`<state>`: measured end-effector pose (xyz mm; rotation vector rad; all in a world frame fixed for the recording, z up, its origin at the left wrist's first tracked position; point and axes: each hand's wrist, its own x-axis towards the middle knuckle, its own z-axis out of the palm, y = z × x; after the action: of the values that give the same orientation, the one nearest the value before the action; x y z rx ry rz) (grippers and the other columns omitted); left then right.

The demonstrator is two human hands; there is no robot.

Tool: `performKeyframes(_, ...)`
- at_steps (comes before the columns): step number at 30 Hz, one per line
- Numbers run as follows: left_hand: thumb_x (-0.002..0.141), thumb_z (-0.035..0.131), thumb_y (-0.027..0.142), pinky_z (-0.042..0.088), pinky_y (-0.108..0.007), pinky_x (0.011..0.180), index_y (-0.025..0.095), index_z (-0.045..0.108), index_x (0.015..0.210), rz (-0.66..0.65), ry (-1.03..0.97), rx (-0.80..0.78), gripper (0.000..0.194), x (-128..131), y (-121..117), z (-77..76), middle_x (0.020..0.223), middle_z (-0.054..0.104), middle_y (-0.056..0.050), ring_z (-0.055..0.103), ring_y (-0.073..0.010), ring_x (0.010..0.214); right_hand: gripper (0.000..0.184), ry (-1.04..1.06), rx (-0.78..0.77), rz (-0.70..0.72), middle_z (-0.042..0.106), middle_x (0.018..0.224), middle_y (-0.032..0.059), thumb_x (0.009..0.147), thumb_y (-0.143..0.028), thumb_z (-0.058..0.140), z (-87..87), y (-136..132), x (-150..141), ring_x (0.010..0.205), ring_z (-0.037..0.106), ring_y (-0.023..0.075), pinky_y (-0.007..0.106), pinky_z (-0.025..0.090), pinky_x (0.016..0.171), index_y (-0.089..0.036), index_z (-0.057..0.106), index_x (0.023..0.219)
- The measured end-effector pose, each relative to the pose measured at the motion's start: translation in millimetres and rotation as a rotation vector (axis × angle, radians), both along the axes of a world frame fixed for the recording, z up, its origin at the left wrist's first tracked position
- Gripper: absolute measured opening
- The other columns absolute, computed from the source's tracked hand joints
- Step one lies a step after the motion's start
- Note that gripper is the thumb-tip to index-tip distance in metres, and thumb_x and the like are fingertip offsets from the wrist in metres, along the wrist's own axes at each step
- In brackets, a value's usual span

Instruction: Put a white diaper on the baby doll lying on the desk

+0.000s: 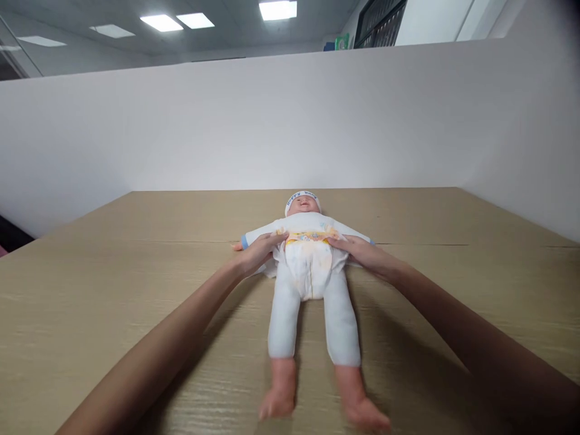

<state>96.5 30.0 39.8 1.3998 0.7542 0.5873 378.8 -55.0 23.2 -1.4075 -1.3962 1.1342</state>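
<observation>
A doll [281, 326] is lying face up near the middle of the tabletop [90, 290], its head away from the person and its feet towards the near edge. A white diaper [312, 269] with a yellow patterned waistband [309, 237] is being worn over the doll's white clothes.

The diaper's two sides are being partly covered by the hands. Its left-hand side is being touched by the left hand [261, 252], whose thumb is being laid on the waistband's end; the other end is being touched likewise by the right hand [360, 249]. Because the other fingers are being largely hidden, it cannot be told how far either hand is closed, or whether the diaper is being gripped. A white flap [268, 269] is showing under the left hand. The doll's head is being covered by a white cap [303, 195] with dark lettering.

The tabletop is being bounded at the back and sides by a white partition [272, 121], by which the lower part of the room is being blocked. Above it, ceiling lights [278, 10], a green object [342, 41] and a dark grille [378, 24] are showing. Something dark [12, 234] is being partly cut off at the left edge.
</observation>
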Motion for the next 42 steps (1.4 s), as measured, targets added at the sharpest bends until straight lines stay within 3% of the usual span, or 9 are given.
performKeyframes(3,0.088,0.079,0.066,0.054,-0.034,0.092,0.016,0.072,0.094,-0.07,0.058,-0.026,0.051,-16.0,-18.3,4.4,0.1,0.077,-0.008,0.07,-0.0234,0.097,0.057,0.014,-0.061,0.14,0.08,0.119,0.0098,0.091,-0.076,0.075,9.4,-30.2,2.2,0.12,0.071,0.0367,0.047,0.063,0.101,-0.024,0.082,0.116)
performKeyframes(5,0.088,0.079,0.066,0.052,-0.032,0.084,0.017,0.071,0.092,-0.014,0.112,0.023,0.049,-22.0,-20.5,4.3,0.094,0.074,-0.005,0.067,-0.0192,0.087,0.059,-0.004,-0.041,0.147,0.079,0.121,0.0089,0.09,-0.076,0.077,10.4,-40.6,6.5,0.117,0.072,0.0327,0.04,0.062,0.098,-0.023,0.08,0.116)
performKeyframes(9,0.089,0.076,0.053,0.051,-0.033,0.089,0.021,0.071,0.112,0.197,0.216,0.194,0.04,-25.1,-16.0,6.2,0.114,0.074,-0.005,0.066,-0.0209,0.101,0.063,-0.138,0.101,-0.079,0.078,0.098,0.0078,0.086,-0.078,0.077,-6.7,-51.6,21.2,0.086,0.072,0.0241,0.034,0.057,0.079,-0.02,0.073,0.111)
performKeyframes(14,0.103,0.058,0.049,0.049,-0.04,0.1,0.022,0.069,0.117,0.313,0.325,0.66,0.032,-10.6,-33.8,26.8,0.129,0.073,-0.006,0.064,-0.0244,0.114,0.042,-0.622,0.255,-0.255,0.075,0.091,0.0048,0.1,-0.065,0.06,-41.5,-79.2,32.9,0.083,0.069,0.0236,0.035,0.048,0.075,-0.024,0.07,0.099)
performKeyframes(18,0.106,0.057,0.044,0.046,-0.043,0.11,0.023,0.071,0.114,0.122,0.316,1.015,0.027,26.5,-61.7,43.4,0.125,0.073,-0.006,0.061,-0.0264,0.122,0.04,-0.831,0.261,-0.33,0.068,0.082,0.0031,0.099,-0.064,0.058,-63.8,-89.5,34.6,0.081,0.065,0.0252,0.034,0.041,0.07,-0.025,0.066,0.099)
performKeyframes(22,0.105,0.062,0.049,0.043,-0.049,0.114,0.023,0.074,0.114,-0.094,0.46,1.215,0.03,64.1,-74.6,42.7,0.129,0.072,-0.008,0.057,-0.0308,0.13,0.04,-0.847,0.232,-0.372,0.066,0.085,0.004,0.096,-0.065,0.059,-75.5,-85.1,35.9,0.08,0.064,0.025,0.033,0.039,0.069,-0.024,0.061,0.096)
performKeyframes(31,0.093,0.072,0.067,0.041,-0.055,0.116,0.029,0.079,0.121,-0.08,0.651,1.264,0.048,73.0,-73.8,31.3,0.138,0.068,-0.005,0.051,-0.0364,0.131,0.048,-0.783,0.2,-0.441,0.065,0.077,0.0012,0.094,-0.072,0.06,-78.9,-85.7,32.9,0.079,0.065,0.0275,0.034,0.04,0.071,-0.026,0.062,0.108)
performKeyframes(36,0.09,0.075,0.069,0.039,-0.056,0.117,0.03,0.078,0.124,-0.078,0.66,1.249,0.051,73.4,-73.1,29.5,0.139,0.067,-0.005,0.049,-0.037,0.131,0.041,-0.886,0.164,-0.441,0.072,0.096,0.007,0.097,-0.066,0.058,-70.9,-83.0,31.4,0.091,0.067,0.0288,0.033,0.037,0.07,-0.025,0.064,0.094)
performKeyframes(42,0.087,0.078,0.069,0.038,-0.055,0.118,0.031,0.078,0.124,-0.07,0.652,1.217,0.053,74.0,-71.4,27.7,0.14,0.066,-0.004,0.048,-0.0364,0.135,0.053,-0.818,0.0,-0.315,0.068,0.077,0.0032,0.095,-0.075,0.056,-64.5,-84.0,29.2,0.074,0.062,0.0228,0.032,0.036,0.067,-0.024,0.063,0.081)
